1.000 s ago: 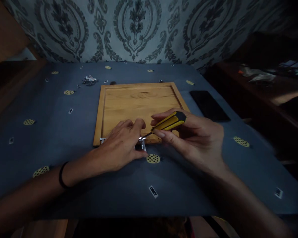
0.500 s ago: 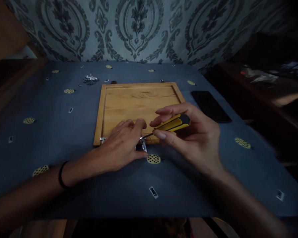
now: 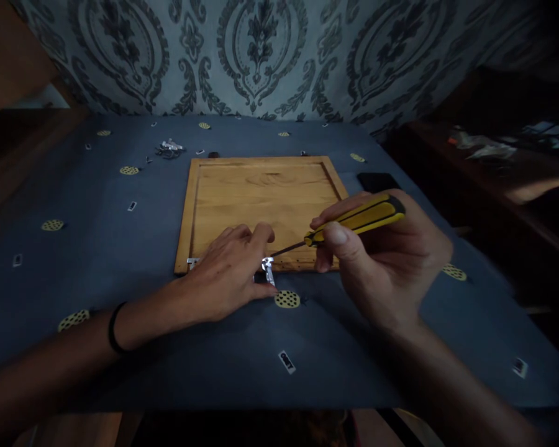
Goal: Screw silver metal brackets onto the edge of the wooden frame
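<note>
A wooden panel (image 3: 261,205) with a raised frame lies flat on the blue tablecloth. Over its near edge my left hand (image 3: 233,267) curves, thumb and fingers around a shiny metal hinge (image 3: 269,268). Part of that hinge is hidden by the hand. A second bit of metal (image 3: 192,263) shows at the panel's near left corner, half behind the same hand. In my right hand (image 3: 386,261) is a yellow and black screwdriver (image 3: 358,220), tilted, with its shaft pointing down left. Its tip is close to the hinge; whether it touches I cannot tell.
A small heap of metal parts (image 3: 170,148) lies at the back left of the tablecloth (image 3: 135,261). A black phone (image 3: 377,181) rests right of the panel, partly behind my right hand. Dark furniture with a plastic bag (image 3: 484,146) stands at the right.
My right hand has drawn back to the right with the screwdriver, baring more of its shaft. The fingers have shifted on the handle. My left hand has stayed in place.
</note>
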`<move>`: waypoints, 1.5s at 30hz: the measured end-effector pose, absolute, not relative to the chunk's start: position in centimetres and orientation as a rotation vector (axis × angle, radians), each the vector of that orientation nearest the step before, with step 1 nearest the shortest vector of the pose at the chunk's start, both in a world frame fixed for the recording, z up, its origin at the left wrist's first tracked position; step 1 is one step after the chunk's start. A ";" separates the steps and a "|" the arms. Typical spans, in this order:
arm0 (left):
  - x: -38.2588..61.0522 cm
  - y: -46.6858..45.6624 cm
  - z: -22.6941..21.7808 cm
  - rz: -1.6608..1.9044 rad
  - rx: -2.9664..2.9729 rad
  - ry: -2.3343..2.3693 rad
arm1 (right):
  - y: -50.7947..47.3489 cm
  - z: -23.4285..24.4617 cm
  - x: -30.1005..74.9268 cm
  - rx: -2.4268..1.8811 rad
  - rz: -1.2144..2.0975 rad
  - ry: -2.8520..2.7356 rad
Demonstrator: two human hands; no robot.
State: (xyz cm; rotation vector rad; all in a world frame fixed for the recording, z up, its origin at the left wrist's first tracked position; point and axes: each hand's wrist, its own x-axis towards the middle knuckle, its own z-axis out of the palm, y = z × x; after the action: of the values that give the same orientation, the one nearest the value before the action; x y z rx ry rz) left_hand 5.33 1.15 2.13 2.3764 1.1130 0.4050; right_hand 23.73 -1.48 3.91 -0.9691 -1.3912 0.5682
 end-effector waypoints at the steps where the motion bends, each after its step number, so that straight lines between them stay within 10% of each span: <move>1: 5.3 1.1 2.1 0.406 2.379 1.115 | -1.5 3.9 23.7 -0.976 0.581 -1.409; 45: 5.2 1.1 2.1 0.401 2.377 1.093 | -1.3 2.7 23.3 -0.993 0.438 -1.581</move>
State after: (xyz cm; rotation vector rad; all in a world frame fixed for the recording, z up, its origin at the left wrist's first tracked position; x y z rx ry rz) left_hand 5.24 1.11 2.09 2.3766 1.0933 0.4011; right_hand 23.28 -1.26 2.73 -0.9935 -1.5806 0.4375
